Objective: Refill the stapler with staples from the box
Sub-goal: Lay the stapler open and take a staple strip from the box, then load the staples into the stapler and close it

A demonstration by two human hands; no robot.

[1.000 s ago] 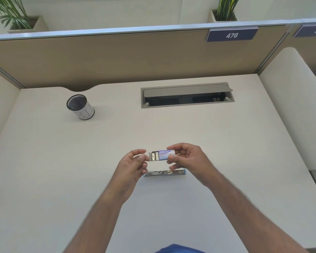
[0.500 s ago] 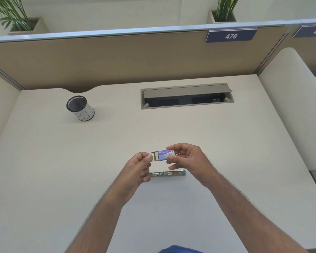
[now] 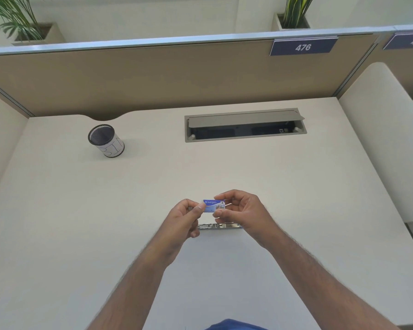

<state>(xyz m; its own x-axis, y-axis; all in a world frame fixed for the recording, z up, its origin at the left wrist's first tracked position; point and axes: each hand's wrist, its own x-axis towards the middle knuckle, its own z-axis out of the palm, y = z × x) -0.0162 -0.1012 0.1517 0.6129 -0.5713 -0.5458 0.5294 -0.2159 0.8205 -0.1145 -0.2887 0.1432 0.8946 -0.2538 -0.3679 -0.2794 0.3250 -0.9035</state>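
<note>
1. Stapler (image 3: 221,226) lies opened flat on the pale desk (image 3: 296,186) just below both hands, its ends hidden behind the knuckles.
2. Staple box (image 3: 214,206), small and blue, is held above it, each end covered by fingertips; whether its tray sits fully shut cannot be told.
3. Left hand (image 3: 183,219) pinches the box's left end with curled fingers; right hand (image 3: 242,211) grips the right end between thumb and fingers.
4. Mesh cup (image 3: 106,141) stands far left; its handwritten label is hard to read.
5. Sign "477" (image 3: 408,40) is cut off at the frame's right edge.
</note>
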